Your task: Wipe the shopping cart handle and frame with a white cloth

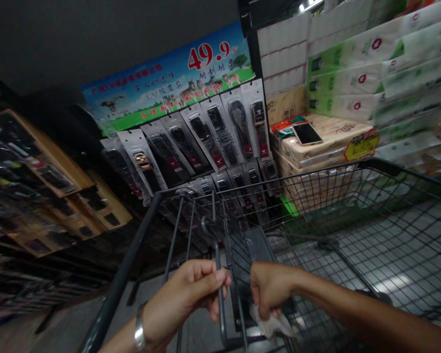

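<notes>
Shopping cart [380, 165] spans the lower right. At bottom centre, the left hand [200, 285] curls round its grey bar [221, 321]; the right hand [271, 288], knuckles downward, clutches a white cloth [274, 327].

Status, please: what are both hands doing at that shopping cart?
Left hand closed on grey bar of shopping cart. Right hand gripping crumpled white tissue or cloth. Cart bars between the hands.

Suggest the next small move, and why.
Probably wipe the cart nearby with the white cloth: the right hand holds it bunched low over the wire, while the left hand appears to hold the grey bar, which could steady things.
</notes>
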Available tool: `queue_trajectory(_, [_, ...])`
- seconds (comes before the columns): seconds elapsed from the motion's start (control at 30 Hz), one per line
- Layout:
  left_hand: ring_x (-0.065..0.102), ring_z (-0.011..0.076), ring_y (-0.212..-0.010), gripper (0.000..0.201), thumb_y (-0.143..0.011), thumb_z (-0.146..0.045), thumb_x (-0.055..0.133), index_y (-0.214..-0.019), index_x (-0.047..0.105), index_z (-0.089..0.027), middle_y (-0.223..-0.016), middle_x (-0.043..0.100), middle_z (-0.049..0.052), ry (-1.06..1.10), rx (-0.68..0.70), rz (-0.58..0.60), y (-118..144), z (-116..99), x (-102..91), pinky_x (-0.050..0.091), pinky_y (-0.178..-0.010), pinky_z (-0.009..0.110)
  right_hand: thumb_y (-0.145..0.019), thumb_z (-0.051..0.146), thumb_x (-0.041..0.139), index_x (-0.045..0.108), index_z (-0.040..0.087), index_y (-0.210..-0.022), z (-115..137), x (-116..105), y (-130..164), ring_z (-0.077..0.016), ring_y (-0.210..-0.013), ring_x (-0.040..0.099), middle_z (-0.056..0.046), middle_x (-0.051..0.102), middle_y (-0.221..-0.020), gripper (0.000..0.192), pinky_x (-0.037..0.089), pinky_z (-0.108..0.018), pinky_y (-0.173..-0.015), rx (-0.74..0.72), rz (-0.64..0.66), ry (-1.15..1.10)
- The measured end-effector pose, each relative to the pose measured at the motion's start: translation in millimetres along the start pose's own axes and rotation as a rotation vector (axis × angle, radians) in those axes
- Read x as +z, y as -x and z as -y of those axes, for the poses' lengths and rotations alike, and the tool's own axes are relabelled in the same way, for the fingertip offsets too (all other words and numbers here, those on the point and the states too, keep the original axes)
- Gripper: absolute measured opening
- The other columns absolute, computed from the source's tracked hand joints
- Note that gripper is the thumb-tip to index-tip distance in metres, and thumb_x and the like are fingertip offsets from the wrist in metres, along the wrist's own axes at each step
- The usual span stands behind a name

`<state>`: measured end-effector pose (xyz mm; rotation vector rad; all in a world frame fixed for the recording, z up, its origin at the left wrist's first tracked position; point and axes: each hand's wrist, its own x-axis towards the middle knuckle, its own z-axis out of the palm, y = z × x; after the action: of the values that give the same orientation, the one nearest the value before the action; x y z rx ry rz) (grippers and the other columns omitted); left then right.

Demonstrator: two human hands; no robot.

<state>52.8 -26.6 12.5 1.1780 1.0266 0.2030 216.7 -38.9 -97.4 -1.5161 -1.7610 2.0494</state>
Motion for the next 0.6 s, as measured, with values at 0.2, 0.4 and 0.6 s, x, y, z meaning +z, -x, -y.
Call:
queue_trajectory(0.2, [0.049,0.007,-0.047,0.04,-0.067,-0.047,0.063,-0.075,0.056,-0.008,-0.061,0.055,0.002,-0.01,-0.009,0.004,0.3,0.0,-0.1,0.041,-0.048,0.019,-0.041,0.006,0.063,0.057,0.014,-0.047,16.5,-8.4,13.1,-0.0065,-0.033,0.047,0.007,0.052,-0.036,0.011,0.04,-0.014,-0.035,-0.15,-0.02,-0.331])
queue_trajectory(0.4, [0.049,0.0074,-0.047,0.04,-0.067,-0.047,0.062,-0.074,0.056,-0.009,-0.06,0.055,0.002,-0.015,-0.006,0.001,-1.0,0.6,-1.5,0.041,-0.049,0.019,-0.042,0.009,0.063,0.056,0.012,-0.05,26.2,-20.9,29.5,-0.0052,-0.035,0.045,0.005,0.055,-0.041,0.011,0.037,-0.015,-0.037,-0.402,-0.139,-0.518])
queue_trajectory(0.6, [0.048,0.0071,-0.048,0.037,-0.066,-0.045,0.063,-0.071,0.055,-0.009,-0.061,0.053,0.001,-0.016,0.002,-0.04,3.1,-3.5,3.7,0.039,-0.048,0.019,-0.052,0.013,0.059,0.054,0.014,-0.064,32.2,-51.7,38.1,-0.0063,-0.048,0.048,0.004,0.057,-0.054,0.013,0.037,-0.017,-0.047,-0.725,-0.587,-0.81])
